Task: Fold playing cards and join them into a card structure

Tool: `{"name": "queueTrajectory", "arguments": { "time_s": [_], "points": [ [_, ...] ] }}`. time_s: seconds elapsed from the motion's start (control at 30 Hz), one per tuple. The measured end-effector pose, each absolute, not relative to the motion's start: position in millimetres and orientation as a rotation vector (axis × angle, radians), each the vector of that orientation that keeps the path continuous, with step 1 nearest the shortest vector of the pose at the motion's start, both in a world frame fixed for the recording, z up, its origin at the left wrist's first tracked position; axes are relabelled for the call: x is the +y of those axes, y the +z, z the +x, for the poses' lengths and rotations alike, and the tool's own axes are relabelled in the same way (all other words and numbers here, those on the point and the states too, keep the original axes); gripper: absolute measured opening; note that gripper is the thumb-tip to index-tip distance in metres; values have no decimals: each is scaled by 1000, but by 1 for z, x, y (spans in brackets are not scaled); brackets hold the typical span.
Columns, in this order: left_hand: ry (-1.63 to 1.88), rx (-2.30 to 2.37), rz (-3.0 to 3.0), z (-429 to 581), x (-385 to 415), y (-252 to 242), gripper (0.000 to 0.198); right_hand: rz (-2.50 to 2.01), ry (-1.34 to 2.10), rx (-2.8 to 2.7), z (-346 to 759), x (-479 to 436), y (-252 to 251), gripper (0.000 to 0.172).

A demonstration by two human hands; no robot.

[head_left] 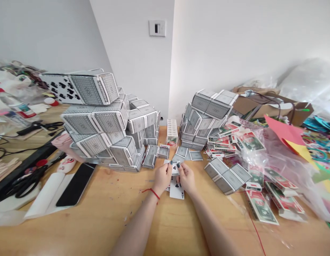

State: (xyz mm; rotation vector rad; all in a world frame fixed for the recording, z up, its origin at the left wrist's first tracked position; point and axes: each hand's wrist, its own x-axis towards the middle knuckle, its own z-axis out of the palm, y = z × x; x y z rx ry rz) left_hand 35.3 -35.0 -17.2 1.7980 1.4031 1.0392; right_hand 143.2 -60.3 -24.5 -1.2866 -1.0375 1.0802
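Note:
My left hand and my right hand are closed on opposite sides of one playing card, a club card held face up. Beneath it an ace of clubs lies face up on the table, partly covered by my hands. Just beyond my fingers lie flat folded-card pieces with grey backs. A small card block sits left of them. Stacked card blocks rise at the left and at the right. Another card block rests right of my right hand.
A black phone, scissors and a power strip lie at left. A column of card packs stands near the wall. Red and green card boxes, plastic wrap and coloured paper crowd the right.

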Motion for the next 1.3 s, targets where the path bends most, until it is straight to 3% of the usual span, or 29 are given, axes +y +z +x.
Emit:
{"name": "queueTrajectory", "arguments": {
  "time_s": [0.2, 0.33, 0.43, 0.6, 0.97, 1.13, 1.3],
  "points": [
    [1099, 1410, 1722, 35, -33, -19, 38, -1340, 1013, -1092, 144, -60, -19, 34],
    [1194, 1363, 1628, 33, -33, -15, 25, -1340, 957, -1113, 144, -59, -19, 43],
    [1254, 1306, 1672, 32, -35, -11, 35, -1341, 1018, -1135, 145, -59, -22, 44],
    [1200, 1340, 1760, 31, -34, -13, 22, -1354, 992, -1127, 147, -58, -27, 41],
    [1139, 1439, 1609, 28, -32, -16, 28, -1292, 1041, -1022, 156, -51, -26, 34],
    [1107, 1135, 1264, 30, -30, -13, 29, -1266, 1013, -919, 158, -53, -20, 32],
    [865, 764, 887, 25, -29, -6, 28, -1202, 1077, -807, 161, -53, -20, 31]
  ]
}}
